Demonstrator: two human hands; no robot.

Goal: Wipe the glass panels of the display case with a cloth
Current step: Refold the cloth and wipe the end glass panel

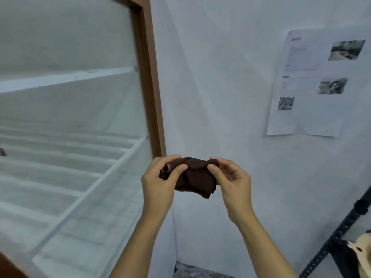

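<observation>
While both hands are bunching the brown cloth (pixel 195 177) beside the display case (pixel 149 77), left hand (pixel 160 181) and right hand (pixel 230 177) are pinching it closed; should be folding a flat pad before touching the glass panel (pixel 70 117).

The sheet (pixel 313 83) has print too blurred to read; the rack (pixel 341 227) is cut off at the right.

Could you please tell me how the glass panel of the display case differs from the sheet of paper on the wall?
The glass panel is see-through, showing white shelves behind it; the sheet of paper is opaque, printed with text, photos and a square code. The glass panel sits in a brown wooden frame; the sheet of paper has none and lies against the white wall. Neither is touched: both hands hold the brown cloth.
</observation>
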